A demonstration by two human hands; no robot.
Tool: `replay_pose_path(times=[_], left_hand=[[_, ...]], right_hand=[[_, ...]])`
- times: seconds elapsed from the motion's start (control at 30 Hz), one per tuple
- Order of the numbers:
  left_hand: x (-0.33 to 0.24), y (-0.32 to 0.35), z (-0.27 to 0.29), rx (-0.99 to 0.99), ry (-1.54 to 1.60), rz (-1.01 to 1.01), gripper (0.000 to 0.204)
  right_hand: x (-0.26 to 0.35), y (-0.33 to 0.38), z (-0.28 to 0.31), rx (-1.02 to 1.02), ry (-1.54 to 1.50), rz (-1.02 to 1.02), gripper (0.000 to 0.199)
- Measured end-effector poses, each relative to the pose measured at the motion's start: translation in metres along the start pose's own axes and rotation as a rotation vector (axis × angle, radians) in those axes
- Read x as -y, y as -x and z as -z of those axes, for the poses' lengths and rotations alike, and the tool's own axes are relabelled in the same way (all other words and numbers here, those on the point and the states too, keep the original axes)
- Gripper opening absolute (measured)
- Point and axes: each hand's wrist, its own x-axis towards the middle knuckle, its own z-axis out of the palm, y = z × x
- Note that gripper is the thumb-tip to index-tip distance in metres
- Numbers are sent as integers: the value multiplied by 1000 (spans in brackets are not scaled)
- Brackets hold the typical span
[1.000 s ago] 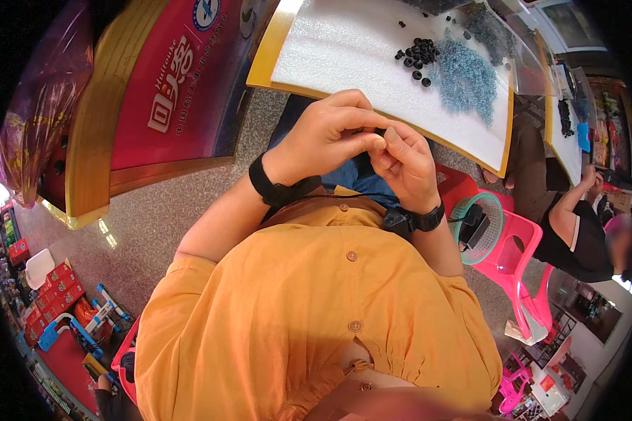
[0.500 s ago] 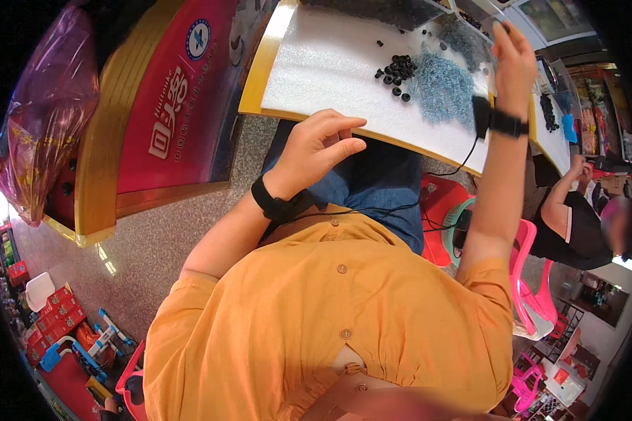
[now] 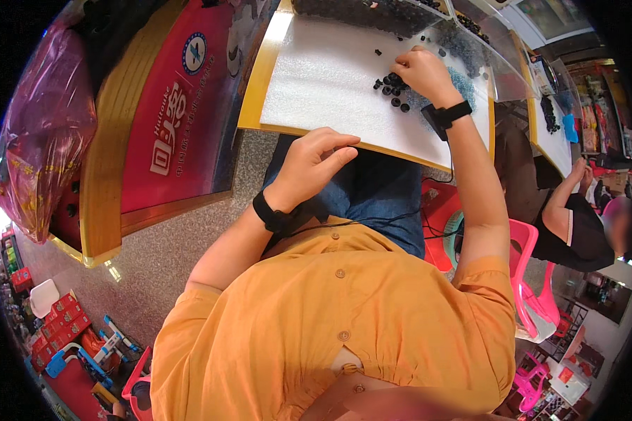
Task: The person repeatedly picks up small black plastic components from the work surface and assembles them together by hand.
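Observation:
My left hand [image 3: 312,166] is beside the front edge of the white-topped table [image 3: 316,77]. Its fingers are drawn together, with the thumb close to the index fingertip; anything between them is too small to make out. Over the table, my right hand [image 3: 426,72] reaches down with bent fingertips at a small pile of round black beads [image 3: 393,85]. Those fingertips are closed in a pinch, and what they hold is hidden. Under the right wrist a spread of tiny blue-grey beads [image 3: 463,85] shows in part. Both wrists wear black bands.
Clear-walled boxes [image 3: 498,59] with dark pieces line the table's back and right. A wooden-edged pink display case [image 3: 175,105] stands at left, beside a purple plastic bag [image 3: 45,133]. A person in black [image 3: 576,228] sits at right near a pink chair [image 3: 530,281].
My right hand has come from the upper right, by the clear box, leftward and down to the black beads. The left hand has stayed nearly in place, dropping slightly.

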Motion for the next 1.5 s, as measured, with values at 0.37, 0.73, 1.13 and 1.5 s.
replay_pose_path(times=[0.37, 0.73, 1.13, 1.5], left_hand=[[-1, -1, 6, -55, 2, 24, 21], [-8, 5, -1, -173, -61, -149, 30], [-14, 7, -7, -125, -23, -19, 30], [-9, 7, -6, -127, -5, 38, 30]], right_hand=[[50, 31, 14, -45, -433, 30, 32], [156, 131, 7, 224, -1536, -367, 43], [31, 151, -4, -316, -182, -284, 16], [44, 142, 3, -248, -1159, -579, 17]])
